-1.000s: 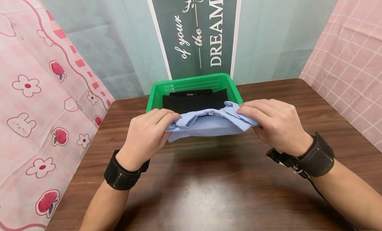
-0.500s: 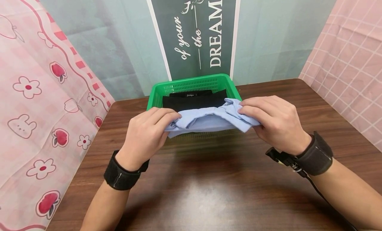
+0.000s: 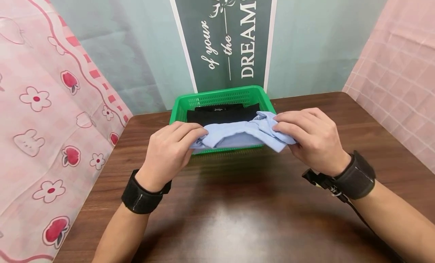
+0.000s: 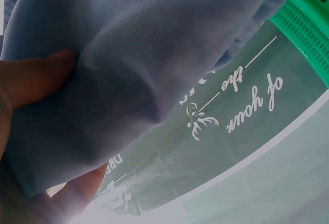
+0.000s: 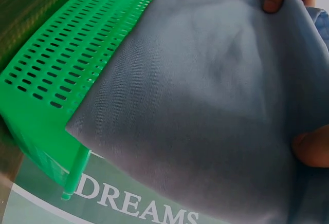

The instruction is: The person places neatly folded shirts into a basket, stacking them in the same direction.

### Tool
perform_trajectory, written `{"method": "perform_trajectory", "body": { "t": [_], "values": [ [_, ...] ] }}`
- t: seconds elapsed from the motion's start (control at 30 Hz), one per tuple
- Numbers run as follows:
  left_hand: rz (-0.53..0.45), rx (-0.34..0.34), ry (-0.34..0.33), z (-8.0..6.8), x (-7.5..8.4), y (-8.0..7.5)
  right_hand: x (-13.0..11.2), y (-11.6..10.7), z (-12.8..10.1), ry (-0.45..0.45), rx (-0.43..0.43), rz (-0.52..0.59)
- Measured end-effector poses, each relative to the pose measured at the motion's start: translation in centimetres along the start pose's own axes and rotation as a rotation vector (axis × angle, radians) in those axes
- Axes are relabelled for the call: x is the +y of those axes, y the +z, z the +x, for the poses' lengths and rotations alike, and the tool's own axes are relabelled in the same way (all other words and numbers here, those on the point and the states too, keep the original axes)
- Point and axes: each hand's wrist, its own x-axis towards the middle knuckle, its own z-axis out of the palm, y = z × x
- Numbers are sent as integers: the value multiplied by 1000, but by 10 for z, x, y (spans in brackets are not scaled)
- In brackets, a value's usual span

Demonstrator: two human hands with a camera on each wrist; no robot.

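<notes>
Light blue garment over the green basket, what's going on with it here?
A person holds a folded light blue garment by its two ends, the left hand gripping one end and the right hand the other. It sits over the near rim of a green plastic basket at the far side of a dark wooden table. A folded black garment already lies inside the basket. Whether the blue one rests on it cannot be told.

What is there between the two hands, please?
The folded blue cloth spans the gap between the left hand and the right hand; both grip its ends above the green basket, as the head view shows.
</notes>
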Motion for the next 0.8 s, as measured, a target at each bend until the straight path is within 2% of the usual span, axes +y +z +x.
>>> {"method": "perform_trajectory", "body": {
  "t": [0.17,0.37,0.63,0.8],
  "values": [
    [8,-12,-18,1,-4,6,6,3,1,13,-17,-14],
    [4,18,-41,2,-10,5,13,10,9,11,-9,-24],
    [51,25,-32,12,-18,-2,18,15,23,-2,26,-43],
    [72,30,-25,15,-26,-1,24,21,27,-7,40,-43]
  ]
}}
